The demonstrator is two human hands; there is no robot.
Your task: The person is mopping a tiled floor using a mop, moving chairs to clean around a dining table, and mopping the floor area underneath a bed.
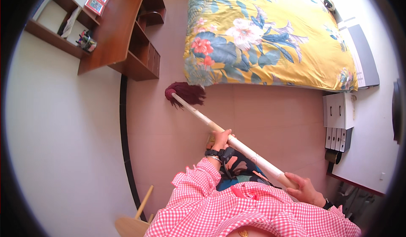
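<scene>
A mop (205, 119) with a long pale wooden handle slants across the view, from near right to far left. Its dark red string head (186, 94) lies on the pinkish floor, close to the bed's near left corner. Partway down the handle, my left hand (220, 139) is closed around it, with a black band and a bracelet at the wrist. My right hand (301, 189) grips the handle near its upper end, fingers wrapped over it.
A bed (270, 34) with a yellow flowered cover stands ahead. Left of it is a brown wooden desk (114, 30) with open shelves, along a white wall. White drawers (338, 110) stand at the right. A wooden stool (129, 225) is at the near left.
</scene>
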